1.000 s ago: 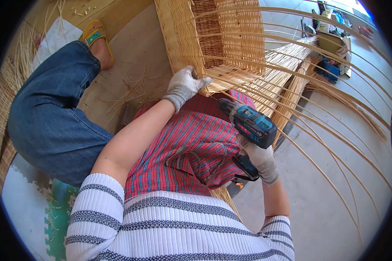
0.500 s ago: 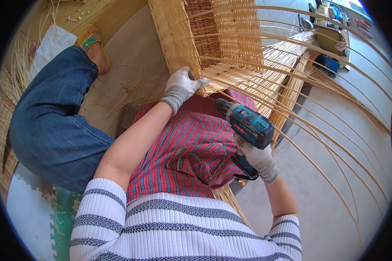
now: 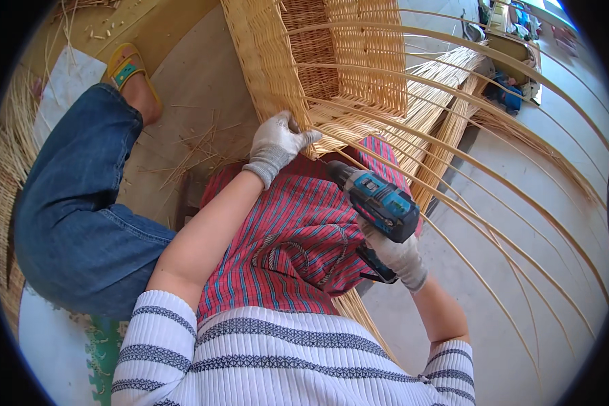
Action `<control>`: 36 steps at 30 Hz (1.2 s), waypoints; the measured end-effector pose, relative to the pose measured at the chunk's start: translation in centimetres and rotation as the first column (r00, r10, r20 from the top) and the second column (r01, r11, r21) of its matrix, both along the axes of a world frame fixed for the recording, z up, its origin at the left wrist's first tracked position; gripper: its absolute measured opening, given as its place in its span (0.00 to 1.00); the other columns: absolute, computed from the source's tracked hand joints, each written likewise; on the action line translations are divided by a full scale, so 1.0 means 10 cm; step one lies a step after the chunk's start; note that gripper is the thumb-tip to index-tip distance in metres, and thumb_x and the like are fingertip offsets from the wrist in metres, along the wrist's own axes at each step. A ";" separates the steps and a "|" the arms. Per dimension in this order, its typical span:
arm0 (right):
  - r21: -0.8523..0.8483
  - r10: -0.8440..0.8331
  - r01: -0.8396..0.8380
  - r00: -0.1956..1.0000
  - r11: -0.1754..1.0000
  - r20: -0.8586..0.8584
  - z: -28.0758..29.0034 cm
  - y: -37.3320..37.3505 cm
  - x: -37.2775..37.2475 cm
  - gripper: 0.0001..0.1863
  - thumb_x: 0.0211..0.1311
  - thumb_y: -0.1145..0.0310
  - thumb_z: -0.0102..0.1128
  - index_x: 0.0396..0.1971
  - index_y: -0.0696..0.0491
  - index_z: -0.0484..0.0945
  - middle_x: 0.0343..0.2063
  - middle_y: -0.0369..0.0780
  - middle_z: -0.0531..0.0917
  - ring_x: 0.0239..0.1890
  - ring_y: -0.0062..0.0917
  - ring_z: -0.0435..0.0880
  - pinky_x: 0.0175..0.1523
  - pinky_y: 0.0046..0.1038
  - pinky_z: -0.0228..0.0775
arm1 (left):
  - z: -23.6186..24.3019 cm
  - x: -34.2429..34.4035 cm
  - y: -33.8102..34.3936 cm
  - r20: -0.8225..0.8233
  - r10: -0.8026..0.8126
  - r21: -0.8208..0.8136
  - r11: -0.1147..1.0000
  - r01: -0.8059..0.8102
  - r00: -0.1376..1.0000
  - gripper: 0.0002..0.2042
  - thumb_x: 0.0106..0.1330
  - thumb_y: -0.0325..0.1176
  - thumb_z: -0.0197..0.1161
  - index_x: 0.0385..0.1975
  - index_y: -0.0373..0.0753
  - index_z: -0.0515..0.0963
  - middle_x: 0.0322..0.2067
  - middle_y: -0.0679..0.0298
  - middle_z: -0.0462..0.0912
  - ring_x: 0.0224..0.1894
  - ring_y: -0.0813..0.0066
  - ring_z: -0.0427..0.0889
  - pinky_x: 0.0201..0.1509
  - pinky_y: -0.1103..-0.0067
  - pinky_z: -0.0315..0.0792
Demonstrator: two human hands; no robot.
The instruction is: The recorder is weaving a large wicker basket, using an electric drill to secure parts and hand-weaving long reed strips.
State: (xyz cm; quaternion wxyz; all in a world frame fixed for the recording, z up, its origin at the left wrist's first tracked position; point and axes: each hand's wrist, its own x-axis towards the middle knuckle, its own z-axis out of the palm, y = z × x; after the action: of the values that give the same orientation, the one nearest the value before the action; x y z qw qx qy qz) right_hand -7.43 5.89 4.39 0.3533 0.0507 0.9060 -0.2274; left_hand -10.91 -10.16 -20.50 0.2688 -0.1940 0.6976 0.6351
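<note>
A wicker basket (image 3: 257, 61) with long loose canes (image 3: 446, 145) sweeping off to the right sits at my knees. My left hand (image 3: 277, 141), in a pale work glove, grips the near corner of its woven edge, fingers closed on it. In my gloved right hand (image 3: 392, 252) is a blue and black cordless drill (image 3: 380, 201), held by its handle. The drill's front end points up and left at the basket's near corner, close to my left fingertips. Whether its bit touches the wicker I cannot make out.
A red plaid cloth (image 3: 284, 230) covers my lap. Bundles of thin canes (image 3: 446, 101) lie right of the basket. Cane scraps (image 3: 196, 152) litter the floor at left, near a sandalled foot (image 3: 134, 81). Boxes and a blue object (image 3: 507, 95) stand at the far right.
The drill and my right hand have shifted slightly left and down. The basket has moved a little left in view, with my left hand still on its corner.
</note>
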 end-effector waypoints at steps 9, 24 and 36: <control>-0.017 -0.091 0.092 0.994 0.996 0.055 -0.06 0.06 -0.04 0.17 0.57 0.70 0.68 0.47 0.56 0.80 0.40 0.44 0.86 0.40 0.32 0.86 0.45 0.31 0.78 | -0.01 -0.01 -0.01 -0.008 -0.008 0.008 1.000 0.009 1.000 0.30 0.45 0.61 0.77 0.26 0.38 0.75 0.25 0.57 0.83 0.30 0.59 0.83 0.37 0.68 0.75; -0.061 -0.102 0.113 0.982 0.992 0.161 0.06 -0.13 -0.17 0.20 0.61 0.76 0.60 0.54 0.54 0.76 0.26 0.34 0.79 0.21 0.17 0.75 0.27 0.23 0.68 | 0.06 0.03 -0.01 -0.039 -0.032 -0.109 0.994 0.028 0.999 0.29 0.48 0.60 0.73 0.31 0.37 0.77 0.31 0.53 0.84 0.35 0.55 0.83 0.42 0.66 0.75; -0.482 -0.205 0.276 0.959 0.832 0.195 0.93 0.87 0.66 0.11 0.64 0.69 0.66 0.45 0.53 0.80 0.26 0.33 0.82 0.26 0.17 0.81 0.32 0.25 0.76 | -0.17 0.22 -0.16 -0.118 0.121 -0.294 0.944 -0.151 0.986 0.28 0.49 0.56 0.71 0.34 0.32 0.81 0.36 0.41 0.84 0.40 0.45 0.85 0.44 0.62 0.78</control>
State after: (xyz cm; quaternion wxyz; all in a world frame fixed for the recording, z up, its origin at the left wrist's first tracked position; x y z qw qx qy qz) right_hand -0.83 14.62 13.69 0.3832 0.0857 0.7751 -0.4950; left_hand -8.69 -11.74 -22.22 0.1566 -0.2490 0.7837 0.5471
